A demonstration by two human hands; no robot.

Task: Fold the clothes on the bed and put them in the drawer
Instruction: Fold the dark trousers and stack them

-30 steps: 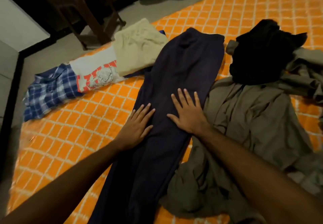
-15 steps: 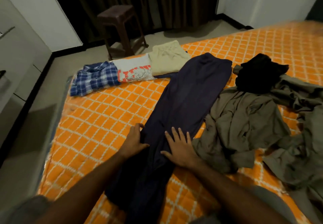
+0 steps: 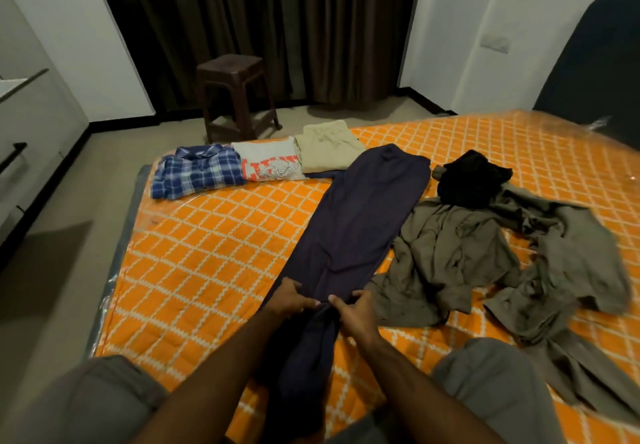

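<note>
Dark navy trousers (image 3: 363, 221) lie stretched lengthwise across the orange checked bed (image 3: 207, 263). My left hand (image 3: 291, 299) and my right hand (image 3: 355, 310) both grip the trousers' fabric near the lower legs, bunching it between them. Along the bed's far edge lie three folded pieces: a blue plaid shirt (image 3: 197, 175), a white printed T-shirt (image 3: 268, 163) and a beige garment (image 3: 329, 147). To the right are a crumpled olive garment (image 3: 450, 260) and a black garment (image 3: 472, 178).
A brown plastic stool (image 3: 235, 91) stands on the floor beyond the bed, before dark curtains (image 3: 277, 27). Grey drawer fronts (image 3: 20, 152) with a dark handle line the left wall. A dark headboard (image 3: 595, 62) rises at the right.
Both hands slid down the trousers toward me and went from lying flat on the fabric to gripping it. The view has tilted up, showing more of the room.
</note>
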